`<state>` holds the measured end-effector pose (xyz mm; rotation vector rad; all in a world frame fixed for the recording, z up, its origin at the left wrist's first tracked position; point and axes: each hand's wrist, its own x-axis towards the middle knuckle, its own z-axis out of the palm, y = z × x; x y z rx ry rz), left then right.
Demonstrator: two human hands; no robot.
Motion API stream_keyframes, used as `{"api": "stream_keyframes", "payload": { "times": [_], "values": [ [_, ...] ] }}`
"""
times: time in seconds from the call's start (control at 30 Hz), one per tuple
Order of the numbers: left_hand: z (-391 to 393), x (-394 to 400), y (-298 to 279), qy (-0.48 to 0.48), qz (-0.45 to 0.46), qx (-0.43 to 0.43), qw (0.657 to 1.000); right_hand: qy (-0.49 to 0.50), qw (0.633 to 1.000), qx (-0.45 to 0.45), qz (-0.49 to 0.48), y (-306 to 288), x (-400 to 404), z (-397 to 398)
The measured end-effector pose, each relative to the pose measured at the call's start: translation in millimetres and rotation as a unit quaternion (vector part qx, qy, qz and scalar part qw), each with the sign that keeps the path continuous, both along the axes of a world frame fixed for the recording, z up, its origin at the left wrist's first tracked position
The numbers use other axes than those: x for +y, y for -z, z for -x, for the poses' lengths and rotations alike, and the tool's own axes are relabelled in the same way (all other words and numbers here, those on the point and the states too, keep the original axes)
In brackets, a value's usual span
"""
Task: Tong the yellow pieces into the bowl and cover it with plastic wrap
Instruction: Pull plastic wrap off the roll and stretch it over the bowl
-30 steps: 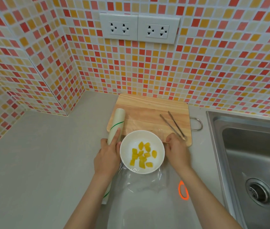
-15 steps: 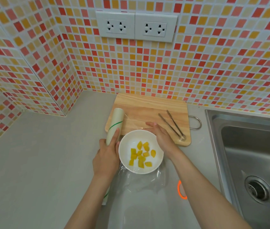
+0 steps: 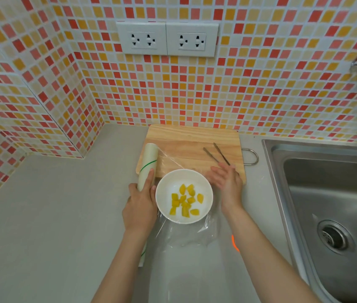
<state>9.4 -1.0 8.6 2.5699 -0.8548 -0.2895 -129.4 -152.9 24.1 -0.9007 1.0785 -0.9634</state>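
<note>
I'm looking down at the round white ceramic bowl (image 3: 184,196), which sits on the grey countertop (image 3: 53,215) just in front of the pale wooden cutting board (image 3: 191,147), with the cut yellow fruit pieces (image 3: 185,202) all inside it, so the tonging looks finished to me. What matters now is the clear plastic wrap sheet (image 3: 186,235): it runs from the long white roll of plastic wrap with green stripes (image 3: 148,165) on the bowl's left, across toward the right, and I can see it wrinkled on the counter on the near side of the bowl and stretched over the board on the far side. Whether it lies over or under the bowl I can't tell. The roll's long axis points away from me, far end resting on the board's left edge, near end hidden below my forearm. My left hand (image 3: 140,204) is wrapped around the roll, forefinger laid along it, touching the bowl's left rim. My right hand (image 3: 226,180) is flat and relaxed, fingers straight and spread, holding nothing, just beside the bowl's far right rim and over the board's near right corner. The thin metal tongs (image 3: 216,154) lie on the board just past its fingertips. That right hand is nearer the film's free side, so I'd judge it takes that edge next.
</note>
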Motion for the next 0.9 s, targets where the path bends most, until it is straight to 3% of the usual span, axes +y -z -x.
{"api": "stream_keyframes", "payload": {
  "times": [0.1, 0.2, 0.4, 0.6, 0.9],
  "values": [
    [1, -1, -2, 0.005, 0.002, 0.004, 1.000, 0.119, 0.990, 0.009, 0.080, -15, 42, 11],
    [0, -1, -3, 0.007, 0.004, 0.023, 1.000, 0.119, 0.988, 0.016, 0.100, -14, 93, -1],
    [0, 0, -6, 0.030, 0.001, 0.031, 0.999, 0.143, 0.985, 0.061, 0.081, 6, 115, -32],
    [1, 1, -4, 0.039, -0.002, 0.020, 0.999, 0.191, 0.980, 0.008, 0.055, 14, 105, -35],
    [1, 0, 0, 0.049, 0.018, 0.025, 0.998, 0.166, 0.985, -0.009, -0.050, 20, 88, -33]
  ]
}}
